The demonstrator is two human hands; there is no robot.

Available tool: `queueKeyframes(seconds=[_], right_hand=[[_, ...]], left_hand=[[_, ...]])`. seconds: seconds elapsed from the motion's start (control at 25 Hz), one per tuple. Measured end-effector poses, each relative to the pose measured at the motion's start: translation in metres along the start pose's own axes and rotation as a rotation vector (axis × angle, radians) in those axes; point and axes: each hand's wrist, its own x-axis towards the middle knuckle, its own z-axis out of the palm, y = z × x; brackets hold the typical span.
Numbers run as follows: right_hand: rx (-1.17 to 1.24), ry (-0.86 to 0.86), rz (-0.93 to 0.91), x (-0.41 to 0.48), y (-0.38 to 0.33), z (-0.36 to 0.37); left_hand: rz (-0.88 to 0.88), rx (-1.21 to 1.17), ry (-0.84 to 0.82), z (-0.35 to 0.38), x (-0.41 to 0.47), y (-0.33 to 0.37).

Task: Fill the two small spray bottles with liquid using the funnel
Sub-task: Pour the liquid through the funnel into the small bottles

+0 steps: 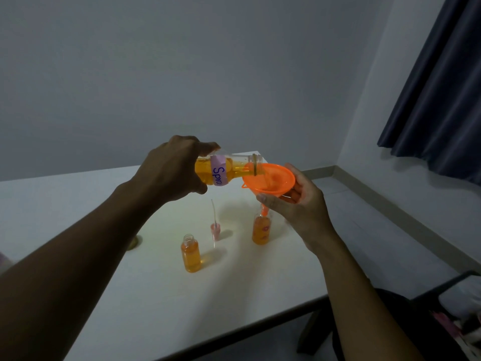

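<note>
My left hand (171, 170) grips a large clear bottle (226, 169) of orange liquid with a purple label, tipped sideways so its mouth rests over the orange funnel (270, 179). My right hand (299, 204) holds the funnel by its rim. The funnel's spout sits in the neck of a small spray bottle (261, 230), which stands on the table and is mostly full of orange liquid. A second small bottle (191, 254), uncapped and nearly full, stands nearer to me on the left. A pink spray cap (215, 230) with its thin tube stands between the two.
The white table (104, 269) has its front edge running diagonally at lower right. A small yellowish lid (135, 242) lies behind my left forearm. A dark chair (390, 321) and a dark curtain (442, 87) are at right.
</note>
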Motion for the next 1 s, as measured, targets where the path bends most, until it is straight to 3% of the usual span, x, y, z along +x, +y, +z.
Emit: queueKeyframes(seconds=[1.0], right_hand=[[-0.019, -0.01, 0.012, -0.0025, -0.0038, -0.0012]], left_hand=[[-0.014, -0.049, 0.016, 0.0054, -0.002, -0.0028]])
